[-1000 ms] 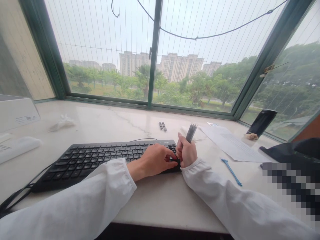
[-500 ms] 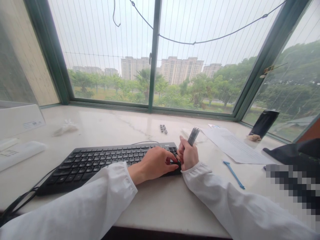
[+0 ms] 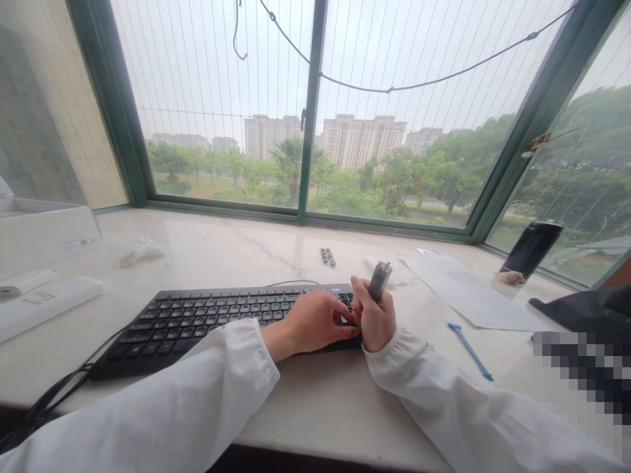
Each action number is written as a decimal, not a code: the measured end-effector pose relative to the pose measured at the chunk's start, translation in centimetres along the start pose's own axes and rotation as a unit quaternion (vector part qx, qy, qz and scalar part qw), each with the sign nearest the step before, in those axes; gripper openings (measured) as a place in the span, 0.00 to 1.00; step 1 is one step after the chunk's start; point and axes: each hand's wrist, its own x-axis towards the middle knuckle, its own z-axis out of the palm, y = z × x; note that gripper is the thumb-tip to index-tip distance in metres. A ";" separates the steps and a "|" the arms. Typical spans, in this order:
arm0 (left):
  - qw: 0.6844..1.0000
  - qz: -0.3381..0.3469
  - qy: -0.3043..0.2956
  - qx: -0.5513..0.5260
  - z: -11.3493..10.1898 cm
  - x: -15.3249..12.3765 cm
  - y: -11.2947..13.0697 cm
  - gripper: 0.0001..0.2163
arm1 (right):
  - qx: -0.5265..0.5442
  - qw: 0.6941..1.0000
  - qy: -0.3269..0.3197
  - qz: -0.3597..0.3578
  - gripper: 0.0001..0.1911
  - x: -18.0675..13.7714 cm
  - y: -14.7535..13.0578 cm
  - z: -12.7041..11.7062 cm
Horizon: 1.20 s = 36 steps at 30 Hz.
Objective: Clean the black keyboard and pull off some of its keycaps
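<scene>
A black keyboard [image 3: 197, 322] lies on the pale tabletop, with its right end partly covered by my hands. My left hand [image 3: 315, 322] rests over that end, thumb and fingers bent together at the number keys; whatever is between the fingertips is hidden. Just beside it, my right hand [image 3: 377, 318] is a fist round a dark grey stick-like tool [image 3: 380, 280]. The tool's notched top sticks up above the fist, and its lower end is out of sight. Several loose keycaps [image 3: 327, 257] sit behind the keyboard.
To the right lie a thin blue tool [image 3: 470, 351], a paper sheet [image 3: 473, 295] and a black cloth-like item [image 3: 582, 309]. A dark upright object [image 3: 531, 251] leans by the window. A white box [image 3: 49, 236] and a long white object [image 3: 54, 302] are at left. Black cables [image 3: 64, 391] hang over the front edge.
The whole view has shifted slightly, so everything appears a little further right. The tool's top in my right hand is slightly lower and more upright. Both hands keep their places at the keyboard.
</scene>
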 end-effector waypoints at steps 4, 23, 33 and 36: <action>1.000 -0.001 -0.003 -0.016 -0.1 0.1 0.0 0.11 | -0.063 0.996 -0.015 -0.062 0.25 -0.7 -0.1 -0.3; 1.000 -0.013 0.016 0.001 0.0 0.1 0.2 0.12 | -0.129 0.973 -0.087 -0.168 0.23 -2.0 -1.4 -0.5; 1.000 -0.002 0.026 0.007 0.1 0.1 0.0 0.14 | -0.135 0.962 -0.101 -0.215 0.22 -2.0 -1.6 -0.5; 1.000 -0.005 0.025 0.007 0.1 0.1 0.0 0.14 | -0.143 0.959 -0.103 -0.221 0.22 -2.0 -1.7 -0.6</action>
